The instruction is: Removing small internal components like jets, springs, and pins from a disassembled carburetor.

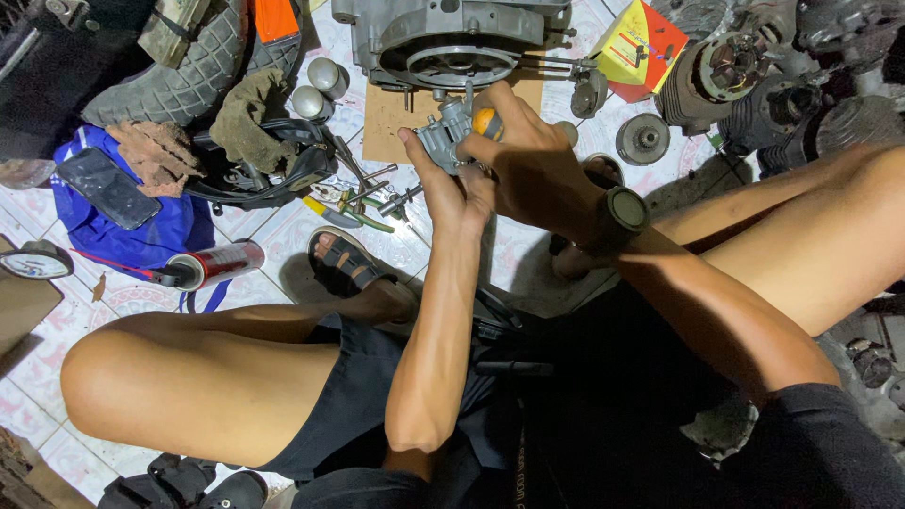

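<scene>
1. The person sits low over a tiled floor [283, 231], knees spread, so the work hangs between the legs within reach of the parts laid out ahead.
2. The left hand [451, 184] is closed around the underside of a small grey carburetor [441, 137], fingers curled up its near side. It holds the part raised above the floor, just in front of the engine case [443, 38], which appears to steady it for the tool.
3. The right hand [528, 160] is wrapped shut around a screwdriver [486, 123] with an orange-yellow handle. The handle shows between thumb and fingers; the shaft points down into the carburetor. The tip is hidden.
4. A black watch [622, 212] sits on the right wrist.
5. A piece of cardboard [391, 118] lies under the engine case, likely to keep it off the tiles.
6. Count, left side: 1 tire [179, 75], 2 rags [203, 132], 1 phone [108, 187] resting on 1 blue bag [113, 226], 1 red spray can [219, 264], 1 gauge [33, 259], 2 silver cylinders [319, 87].
7. Count, centre: loose hand tools [353, 203] lie scattered just beyond 1 sandalled foot [344, 264]; their exact number cannot be told.
8. Count, right side: 1 yellow and red box [636, 47], 1 round gear-like part [643, 139], and several finned cylinders [754, 94] clustered together; overlap prevents a firm count.
</scene>
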